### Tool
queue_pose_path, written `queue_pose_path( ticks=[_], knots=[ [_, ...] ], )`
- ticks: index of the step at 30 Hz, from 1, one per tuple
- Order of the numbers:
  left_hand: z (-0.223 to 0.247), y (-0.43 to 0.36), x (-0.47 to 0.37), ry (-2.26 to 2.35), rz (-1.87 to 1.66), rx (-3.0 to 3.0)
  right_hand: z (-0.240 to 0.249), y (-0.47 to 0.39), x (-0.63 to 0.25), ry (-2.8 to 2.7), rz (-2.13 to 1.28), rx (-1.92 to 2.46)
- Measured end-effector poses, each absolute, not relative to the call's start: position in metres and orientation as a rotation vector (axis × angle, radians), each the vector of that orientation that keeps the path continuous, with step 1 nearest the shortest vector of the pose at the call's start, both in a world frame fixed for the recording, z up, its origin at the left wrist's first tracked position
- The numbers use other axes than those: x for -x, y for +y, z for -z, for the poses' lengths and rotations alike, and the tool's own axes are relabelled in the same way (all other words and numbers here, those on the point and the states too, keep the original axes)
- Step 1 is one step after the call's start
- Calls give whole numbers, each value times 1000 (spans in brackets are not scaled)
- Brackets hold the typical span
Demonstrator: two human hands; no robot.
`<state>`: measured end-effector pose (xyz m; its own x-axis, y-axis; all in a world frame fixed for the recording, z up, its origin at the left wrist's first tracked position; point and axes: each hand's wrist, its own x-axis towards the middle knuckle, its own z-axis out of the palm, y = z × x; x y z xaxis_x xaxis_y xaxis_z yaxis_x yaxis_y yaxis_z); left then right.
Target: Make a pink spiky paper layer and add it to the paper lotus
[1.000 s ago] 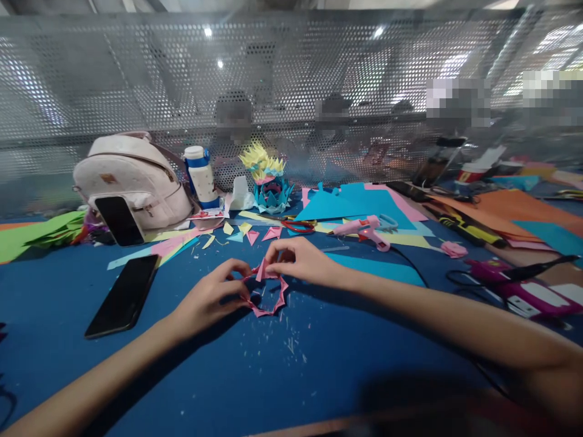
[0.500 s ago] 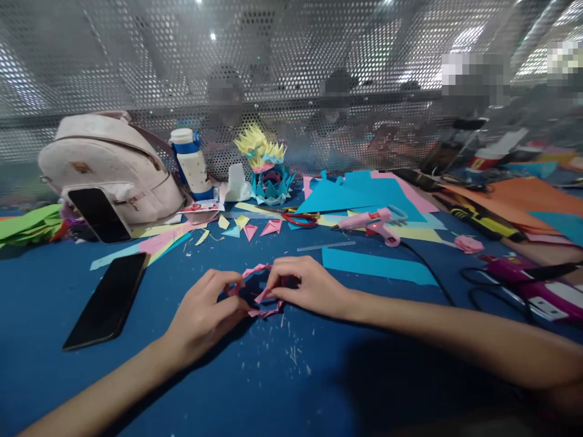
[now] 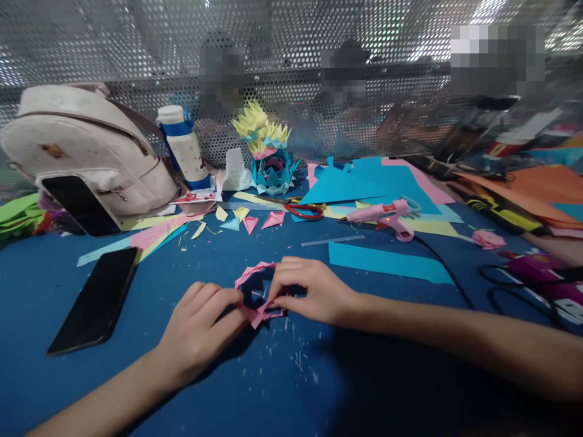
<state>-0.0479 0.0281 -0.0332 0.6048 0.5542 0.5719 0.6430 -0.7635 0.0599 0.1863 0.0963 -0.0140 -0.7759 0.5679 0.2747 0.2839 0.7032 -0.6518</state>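
A ring of folded pink paper lies low over the blue table between both hands. My left hand pinches its near left side between thumb and fingers. My right hand is closed on its near right part, thumb against forefinger, and covers some of the ring. A pointed pink flap sticks out toward me between the fingertips. Past the hands lie small pink folded triangles and yellow scraps. Several paper shreds are scattered on the table around the ring.
A pink glue gun, red-handled scissors and a blue paper strip lie beyond my right hand. A black phone is at left. Behind stand a backpack, a bottle and a spiky paper model.
The near part of the pink ring has turned, so its pointed flap shows nearer to me. My right fingers have shifted slightly toward the near edge. The camera view has tilted a little.
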Motion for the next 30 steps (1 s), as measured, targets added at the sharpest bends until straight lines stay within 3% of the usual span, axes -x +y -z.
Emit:
queue_pose_path(
  ticks=[17,30],
  knots=[
    [28,39,42,-1409,956,2887,13,95,-184,-2402,-1133,848],
    [28,39,39,-1450,1006,2864,9,90,-185,-2393,-1089,879]
  ],
)
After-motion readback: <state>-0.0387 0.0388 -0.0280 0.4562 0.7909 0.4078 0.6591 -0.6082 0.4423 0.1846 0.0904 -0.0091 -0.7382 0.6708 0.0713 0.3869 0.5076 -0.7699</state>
